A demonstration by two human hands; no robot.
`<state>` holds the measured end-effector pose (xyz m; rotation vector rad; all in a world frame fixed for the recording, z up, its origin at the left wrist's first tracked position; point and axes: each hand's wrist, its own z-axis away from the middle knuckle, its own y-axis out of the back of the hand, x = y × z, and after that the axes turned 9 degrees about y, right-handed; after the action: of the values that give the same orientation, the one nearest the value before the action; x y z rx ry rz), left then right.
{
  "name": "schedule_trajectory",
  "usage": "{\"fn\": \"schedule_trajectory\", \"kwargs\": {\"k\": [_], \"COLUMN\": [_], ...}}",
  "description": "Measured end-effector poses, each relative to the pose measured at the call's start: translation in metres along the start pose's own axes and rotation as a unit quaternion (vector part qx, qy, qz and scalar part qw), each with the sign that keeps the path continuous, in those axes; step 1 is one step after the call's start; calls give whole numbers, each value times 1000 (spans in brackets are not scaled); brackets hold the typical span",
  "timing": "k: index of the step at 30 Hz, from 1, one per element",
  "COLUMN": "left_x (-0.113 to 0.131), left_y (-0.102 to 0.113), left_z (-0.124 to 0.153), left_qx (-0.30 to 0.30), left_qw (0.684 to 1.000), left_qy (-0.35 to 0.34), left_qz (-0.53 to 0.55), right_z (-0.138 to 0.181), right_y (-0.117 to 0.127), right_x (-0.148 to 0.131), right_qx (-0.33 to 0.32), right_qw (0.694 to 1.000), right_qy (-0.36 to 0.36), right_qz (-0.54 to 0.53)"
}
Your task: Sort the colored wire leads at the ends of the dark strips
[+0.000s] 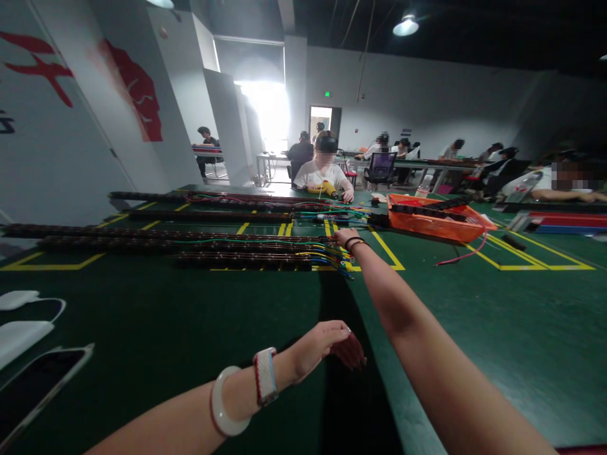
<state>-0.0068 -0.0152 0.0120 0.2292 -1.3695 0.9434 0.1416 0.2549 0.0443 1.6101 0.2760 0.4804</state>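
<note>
Reaching far across the green table, the right hand is resting on the right end of the long dark strips, just where their coloured wires are fanning out. It is too small and too far off to tell whether its fingers are closing on a strip or a wire or only touching them. The left hand is hovering near, palm down with fingers loosely spread and slightly curled, gripping nothing, over the dark gap between two table tops.

Judging by this, the work is at the stage of getting hold of a strip end. Any move from here is calling for a sure pinch on one strip alone, since the wires are lying tangled and touching each other.

The strips are lying in rows running left to right, with yellow floor-style markings under them. To the right, an orange tray is sitting near the far edge. The near right of the table is offering open room. At the near left edge, a phone and white pads are crowding the corner. Across the table, another person is working with a yellow tool.
</note>
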Motion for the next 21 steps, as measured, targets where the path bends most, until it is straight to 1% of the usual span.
{"fn": "schedule_trajectory", "kwargs": {"k": [2,4,6,9,10,11,13,14,16,17,19,21], "left_x": [-1,-2,-2,-1,-1,-1,-1,0,7,13,29,48], "left_y": [2,3,4,3,2,2,5,8,18,25,45,68], "left_z": [-2,-3,-3,0,1,2,1,0,-4,-6,-7,-1], "left_qx": [-4,-8,-5,4,6,7,12,21,58,92,165,240], "left_qw": [1000,1000,1000,1000,1000,1000,998,995,980,966,928,883], "left_qy": [-5,-4,2,6,2,-6,-23,-33,-56,-80,-139,-195], "left_qz": [4,4,2,1,4,12,56,92,181,230,304,353], "right_z": [1,3,5,5,5,5,10,15,30,40,65,94], "right_y": [2,10,24,53,64,74,95,105,121,126,131,128], "right_x": [-1,-1,1,5,5,5,1,-3,-13,-19,-34,-48], "right_qx": [37,87,138,206,256,293,346,367,401,413,422,415], "right_qw": [999,995,989,975,961,949,927,918,900,893,883,882], "right_qy": [-5,-14,-22,-22,-7,6,21,16,21,28,52,80], "right_qz": [18,36,53,76,100,121,145,151,168,178,197,209]}}
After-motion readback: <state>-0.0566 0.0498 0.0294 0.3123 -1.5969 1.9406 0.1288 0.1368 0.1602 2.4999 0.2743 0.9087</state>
